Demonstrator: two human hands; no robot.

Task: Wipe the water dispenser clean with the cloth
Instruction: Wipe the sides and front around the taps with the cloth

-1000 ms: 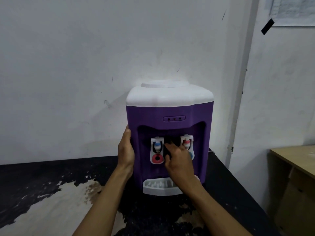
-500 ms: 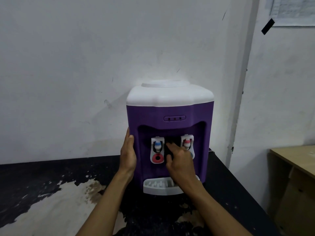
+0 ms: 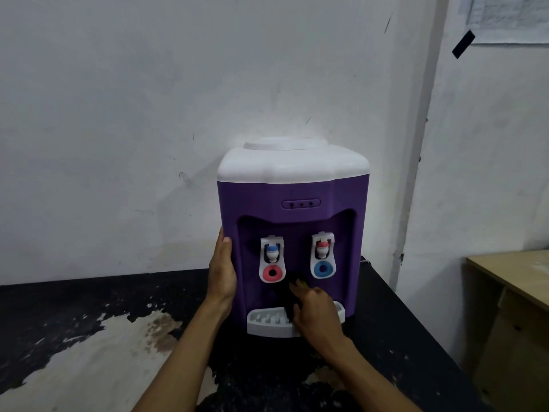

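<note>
No brand or legible writing shows on the dispenser point(image 3: 292, 209); the paper point(image 3: 505, 16) taped to the wall is too blurred to read. The dispenser stands upright on the black tabletop point(image 3: 74, 298) against the wall. The left hand point(image 3: 221, 269) lies flat on its left side, fingers spread along the edge. The right hand point(image 3: 316, 315) presses a dark cloth point(image 3: 287, 301) into the recess below the taps, above the drip tray point(image 3: 267, 321), fingers curled on it.
</note>
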